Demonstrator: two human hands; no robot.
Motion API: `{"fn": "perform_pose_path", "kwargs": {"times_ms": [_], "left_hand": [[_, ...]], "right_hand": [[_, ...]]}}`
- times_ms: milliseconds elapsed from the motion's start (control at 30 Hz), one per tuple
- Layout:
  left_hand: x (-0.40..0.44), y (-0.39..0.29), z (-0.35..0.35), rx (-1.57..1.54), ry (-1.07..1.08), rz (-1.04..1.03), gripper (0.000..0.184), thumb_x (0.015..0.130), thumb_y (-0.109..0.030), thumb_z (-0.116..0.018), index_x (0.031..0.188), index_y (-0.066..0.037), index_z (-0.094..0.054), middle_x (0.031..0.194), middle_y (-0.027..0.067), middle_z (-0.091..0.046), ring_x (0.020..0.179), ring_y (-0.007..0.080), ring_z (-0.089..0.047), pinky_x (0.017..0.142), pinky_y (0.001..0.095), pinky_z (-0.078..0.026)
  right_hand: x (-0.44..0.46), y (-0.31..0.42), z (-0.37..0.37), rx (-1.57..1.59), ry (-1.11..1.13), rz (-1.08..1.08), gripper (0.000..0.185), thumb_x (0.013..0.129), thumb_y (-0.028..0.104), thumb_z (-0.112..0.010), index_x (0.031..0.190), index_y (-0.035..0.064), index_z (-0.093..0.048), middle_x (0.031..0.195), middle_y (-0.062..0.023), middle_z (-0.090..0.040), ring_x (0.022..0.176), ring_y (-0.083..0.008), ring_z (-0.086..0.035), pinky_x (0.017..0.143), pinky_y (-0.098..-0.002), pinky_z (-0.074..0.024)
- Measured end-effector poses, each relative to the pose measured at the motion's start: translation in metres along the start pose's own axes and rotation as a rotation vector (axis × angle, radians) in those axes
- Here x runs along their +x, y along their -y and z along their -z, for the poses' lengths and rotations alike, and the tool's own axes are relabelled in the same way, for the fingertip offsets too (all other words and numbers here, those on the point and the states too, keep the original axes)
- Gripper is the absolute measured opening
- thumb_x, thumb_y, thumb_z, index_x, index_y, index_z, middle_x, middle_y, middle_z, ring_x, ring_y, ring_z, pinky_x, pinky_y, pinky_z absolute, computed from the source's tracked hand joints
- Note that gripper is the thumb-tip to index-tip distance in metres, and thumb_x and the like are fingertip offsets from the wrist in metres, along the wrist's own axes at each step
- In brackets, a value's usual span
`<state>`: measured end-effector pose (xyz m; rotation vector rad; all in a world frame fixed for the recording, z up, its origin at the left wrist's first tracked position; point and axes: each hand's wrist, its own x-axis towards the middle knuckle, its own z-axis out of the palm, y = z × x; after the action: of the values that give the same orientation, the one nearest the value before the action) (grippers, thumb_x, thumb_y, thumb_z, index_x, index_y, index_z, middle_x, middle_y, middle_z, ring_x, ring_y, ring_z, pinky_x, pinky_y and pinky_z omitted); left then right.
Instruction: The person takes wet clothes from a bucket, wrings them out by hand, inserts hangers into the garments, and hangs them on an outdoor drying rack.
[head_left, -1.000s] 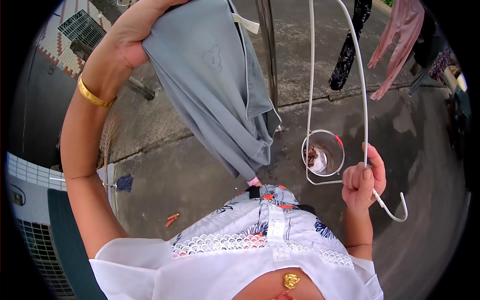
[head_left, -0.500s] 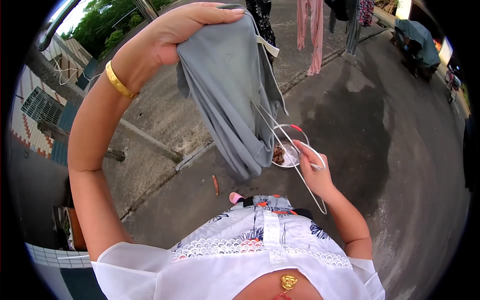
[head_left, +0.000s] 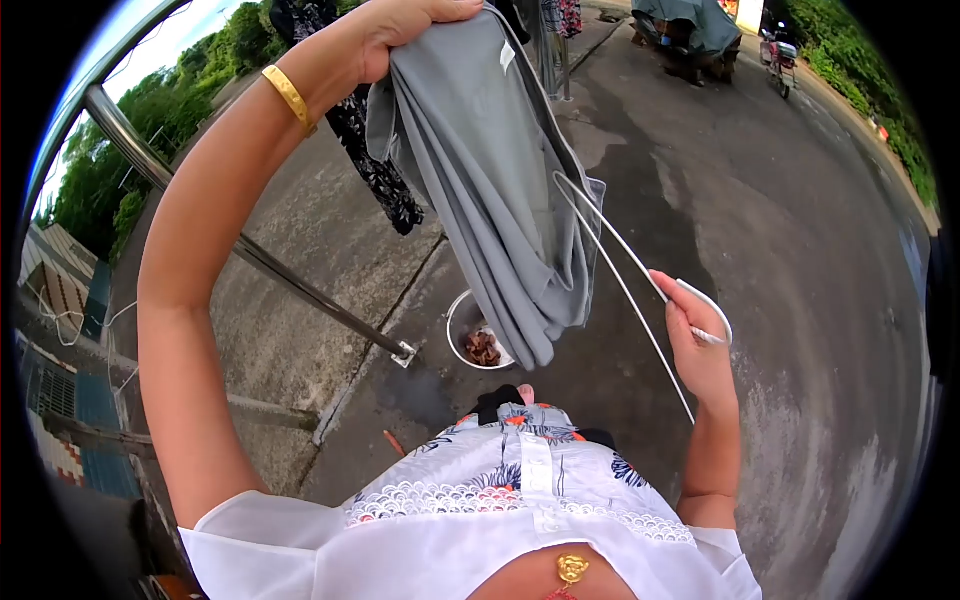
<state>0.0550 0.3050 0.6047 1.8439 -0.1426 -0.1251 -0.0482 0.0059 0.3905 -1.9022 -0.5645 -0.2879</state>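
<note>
High up in front of me, my left hand [head_left: 408, 30] is closed on the top of a grey garment [head_left: 480, 150], which hangs down in long folds. A small white tag [head_left: 507, 57] shows inside its edge. My right hand [head_left: 697, 350], lower and to the right, grips a white clothes hanger [head_left: 714, 303] near its hook. The hanger tilts up to the left, and its narrow far end reaches into the opening at the garment's right side. Part of that end is hard to separate from the cloth.
Below the garment, a bucket [head_left: 452, 335] with brown bits inside stands on the pavement. A metal pole [head_left: 310, 292] rises at the left beside a hanging dark patterned garment [head_left: 365, 150]. Farther back are a covered cart [head_left: 690, 25] and a motorbike [head_left: 780, 60].
My view has turned to the right. The garment and hanger have shifted right in view, and the right hand has moved right; both hands keep their hold.
</note>
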Motion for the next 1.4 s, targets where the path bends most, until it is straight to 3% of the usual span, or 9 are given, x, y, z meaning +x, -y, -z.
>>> {"fn": "perform_pose_path", "kwargs": {"times_ms": [200,367,533,800,900,1067,1167,1267,1400], "left_hand": [[0.048,-0.012,-0.052,0.138,-0.01,0.027,0.016,0.085,-0.015,-0.051,0.095,-0.004,-0.057,0.089,0.0033,-0.06,0.083,0.0134,-0.057,0.072,0.0276,-0.048],[0.106,0.015,-0.068,0.062,0.267,-0.03,0.034,0.082,-0.029,-0.056,0.104,-0.003,-0.054,0.089,0.0024,-0.06,0.074,0.0075,-0.059,0.065,0.0239,-0.05],[0.162,0.034,-0.066,-0.109,0.43,0.049,0.03,0.083,-0.025,-0.055,0.104,-0.003,-0.054,0.09,0.0007,-0.059,0.075,0.0057,-0.057,0.067,0.0212,-0.048],[0.234,0.012,-0.072,0.032,0.333,-0.255,0.029,0.086,-0.024,-0.052,0.106,-0.003,-0.054,0.093,-0.0009,-0.058,0.08,0.0042,-0.054,0.071,0.0193,-0.045],[0.271,0.011,-0.087,0.119,0.316,-0.416,0.031,0.086,-0.025,-0.052,0.105,-0.001,-0.055,0.091,-0.0018,-0.057,0.08,0.0038,-0.051,0.07,0.0189,-0.043],[0.341,0.035,-0.098,0.626,0.094,-0.745,0.028,0.085,-0.025,-0.053,0.101,-0.003,-0.057,0.077,0.0018,-0.059,0.066,0.0083,-0.05,0.062,0.022,-0.042],[0.375,0.043,-0.113,0.935,-0.018,-0.764,0.024,0.077,-0.025,-0.059,0.093,-0.007,-0.058,0.073,0.0145,-0.059,0.069,0.0331,-0.056,0.063,0.0372,-0.045],[0.428,0.053,-0.123,1.092,-0.136,-0.93,0.027,0.075,-0.021,-0.061,0.096,-0.006,-0.057,0.065,0.0145,-0.055,0.061,0.027,-0.055,0.061,0.032,-0.043],[0.48,0.048,-0.147,1.053,-0.072,-0.803,0.03,0.07,-0.018,-0.064,0.097,-0.006,-0.057,0.071,0.0163,-0.057,0.069,0.0298,-0.058,0.064,0.0349,-0.044]], "right_hand": [[0.016,-0.033,-0.003,-0.084,-0.018,-0.151,0.03,0.079,0.0,-0.04,0.107,0.0,-0.053,0.051,-0.0106,-0.041,0.043,-0.0122,-0.039,0.044,-0.0272,-0.0335],[0.069,-0.117,-0.043,0.121,-0.042,-0.325,0.029,0.078,0.005,-0.04,0.101,-0.0011,-0.057,0.062,-0.0086,-0.055,0.059,-0.0123,-0.051,0.059,-0.0265,-0.0415],[0.162,-0.166,-0.033,0.48,-0.444,-0.436,0.027,0.081,0.006,-0.036,0.097,-0.001,-0.057,0.053,0.0052,-0.041,0.039,-0.003,-0.034,0.037,-0.0205,-0.0274],[0.258,-0.143,0.064,0.798,-1.125,0.12,0.017,0.086,0.007,-0.037,0.093,-0.0004,-0.051,0.051,0.0052,-0.024,0.04,-0.0037,-0.018,0.035,-0.0198,-0.0171],[0.289,-0.129,0.028,1.18,-0.887,0.022,0.014,0.086,0.006,-0.038,0.073,0.0049,-0.043,0.053,0.0042,-0.023,0.043,-0.0044,-0.019,0.036,-0.0202,-0.017],[0.378,-0.163,0.046,0.861,-0.749,0.062,0.025,0.089,0.018,-0.039,0.067,0.0088,-0.034,0.053,0.0026,-0.031,0.039,-0.006,-0.027,0.033,-0.0228,-0.0189],[0.427,-0.185,0.078,0.729,-0.73,0.098,0.026,0.089,0.019,-0.037,0.066,0.0078,-0.036,0.054,0.0012,-0.036,0.04,-0.0064,-0.032,0.032,-0.0229,-0.0232],[0.462,-0.202,0.108,0.674,-0.698,0.129,0.021,0.088,0.018,-0.037,0.069,0.0084,-0.038,0.055,0.0015,-0.037,0.04,-0.0058,-0.032,0.033,-0.0223,-0.023],[0.503,-0.237,0.144,0.451,-0.741,0.294,0.016,0.087,0.016,-0.038,0.075,0.0082,-0.042,0.059,0.0022,-0.041,0.044,-0.0051,-0.035,0.036,-0.0205,-0.0256]]}}
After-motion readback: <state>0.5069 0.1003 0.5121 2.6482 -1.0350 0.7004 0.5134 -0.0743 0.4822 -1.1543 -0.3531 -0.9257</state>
